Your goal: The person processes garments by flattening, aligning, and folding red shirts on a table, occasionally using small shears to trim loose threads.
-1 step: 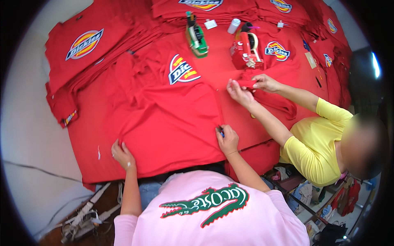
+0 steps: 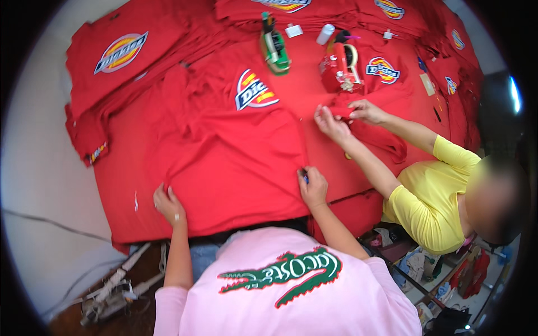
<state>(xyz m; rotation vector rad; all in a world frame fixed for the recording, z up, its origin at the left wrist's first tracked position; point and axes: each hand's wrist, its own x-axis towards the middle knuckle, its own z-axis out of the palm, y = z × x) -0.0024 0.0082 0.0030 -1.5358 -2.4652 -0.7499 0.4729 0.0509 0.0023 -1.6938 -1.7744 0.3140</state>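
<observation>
A red T-shirt (image 2: 235, 179) with a partly folded-over yellow, red and dark-blue chest print (image 2: 255, 91) lies spread on the red-covered table in front of me. At its left edge rests my left hand (image 2: 169, 206), fingers extended and touching the fabric. My right hand (image 2: 314, 186) is closed at the shirt's right edge. A small dark-and-blue tool (image 2: 305, 178) pokes out from its fingers; most of it is hidden, so its exact kind does not show.
A person in yellow (image 2: 428, 193) at the right handles red fabric with both hands. Beyond my shirt stand a green tape dispenser (image 2: 276, 53), a red tape dispenser (image 2: 339, 70) and a white bottle (image 2: 325, 34). Stacked red shirts (image 2: 120, 53) line the far side and left.
The whole picture has shifted slightly up and to the right. Both my hands keep about the same places on the shirt.
</observation>
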